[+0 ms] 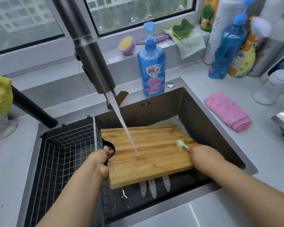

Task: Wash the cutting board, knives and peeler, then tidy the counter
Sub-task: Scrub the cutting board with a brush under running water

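Plainly, the rectangular striped bamboo cutting board (147, 153) lay tilted across the dark steel sink (208, 128), its left end resting by the black wire drain basket (64, 153) and its near edge lifted above the basin floor. The person's left hand (97, 161) curled its fingers round the black looped handle (111, 149) at the board's left end, while the right hand (203, 154) gripped a pale green small brush (182, 144) whose head touched the board's far right part. Water from the grey steel tap (92, 51) struck the middle of the board. Stiff and probably fairly heavy, the board would likely be slippery when wet, so the loop looked the surest hold, with a second hand under an edge for lifting. Three white knife handles (152, 187) poked out from beneath the board's near edge; their blades were hidden, a hazard for blind reaching. No peeler could be made out. The brush's handle was buried in the right hand's fingers, and whether soap lay on the wood could not be told.
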### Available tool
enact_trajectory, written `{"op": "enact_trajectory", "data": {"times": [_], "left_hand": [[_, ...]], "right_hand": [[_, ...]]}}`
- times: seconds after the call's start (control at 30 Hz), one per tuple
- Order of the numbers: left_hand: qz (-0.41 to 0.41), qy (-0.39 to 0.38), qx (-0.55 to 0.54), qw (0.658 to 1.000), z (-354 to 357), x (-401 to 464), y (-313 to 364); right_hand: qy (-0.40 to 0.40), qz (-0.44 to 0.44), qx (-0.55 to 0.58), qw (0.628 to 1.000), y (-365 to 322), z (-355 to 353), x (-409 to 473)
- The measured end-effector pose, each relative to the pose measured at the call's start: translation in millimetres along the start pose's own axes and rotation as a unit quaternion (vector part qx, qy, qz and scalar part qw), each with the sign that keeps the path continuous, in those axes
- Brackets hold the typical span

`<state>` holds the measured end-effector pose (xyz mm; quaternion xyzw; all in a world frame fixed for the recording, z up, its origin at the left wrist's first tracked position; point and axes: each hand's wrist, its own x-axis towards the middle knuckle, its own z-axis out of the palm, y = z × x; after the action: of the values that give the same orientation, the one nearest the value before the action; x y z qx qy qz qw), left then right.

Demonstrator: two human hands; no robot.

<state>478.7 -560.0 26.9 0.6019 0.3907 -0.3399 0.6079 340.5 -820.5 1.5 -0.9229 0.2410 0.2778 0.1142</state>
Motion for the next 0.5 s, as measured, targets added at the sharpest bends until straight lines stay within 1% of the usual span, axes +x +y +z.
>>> {"op": "enact_trajectory", "data": {"times": [0.03,0.07,0.1,0.17,0.2,0.23,0.27,0.33,0.43,0.5], "left_hand": [[0.000,0.002,-0.002,1.000,0.4,0.0,-0.5],[0.000,0.006,-0.005,1.000,0.4,0.0,-0.7],[0.002,0.008,-0.008,1.000,0.0,0.3,-0.4],[0.007,0.007,-0.014,1.000,-0.5,1.1,-0.1],[0.010,0.008,-0.016,1.000,-0.5,0.2,0.2],[0.010,0.006,-0.018,1.000,-0.8,-1.2,0.3],[0.011,0.005,-0.021,1.000,-1.1,-3.2,-0.1],[0.010,0.004,-0.026,1.000,-0.8,-6.6,-0.9],[0.011,0.008,-0.030,0.999,-0.2,-8.6,-2.7],[0.009,0.007,-0.035,0.999,-0.3,-9.4,-3.4]], "right_hand": [[0.010,0.016,-0.028,0.999,5.1,-0.1,3.7],[0.010,0.013,-0.040,0.999,5.7,-2.4,2.9],[0.002,-0.006,-0.023,1.000,3.2,-5.0,-1.6],[-0.035,-0.072,0.072,0.994,-7.7,-8.0,-22.6],[-0.053,-0.107,0.128,0.985,-16.7,-9.6,-38.7],[-0.069,-0.139,0.162,0.975,-24.0,-11.7,-52.2],[-0.074,-0.155,0.170,0.970,-26.7,-10.8,-58.8],[-0.062,-0.126,0.153,0.978,-18.6,-8.6,-52.4],[-0.038,-0.036,0.053,0.997,0.8,-12.8,-39.2],[-0.064,-0.028,0.032,0.997,2.6,-15.0,-44.0]]}}
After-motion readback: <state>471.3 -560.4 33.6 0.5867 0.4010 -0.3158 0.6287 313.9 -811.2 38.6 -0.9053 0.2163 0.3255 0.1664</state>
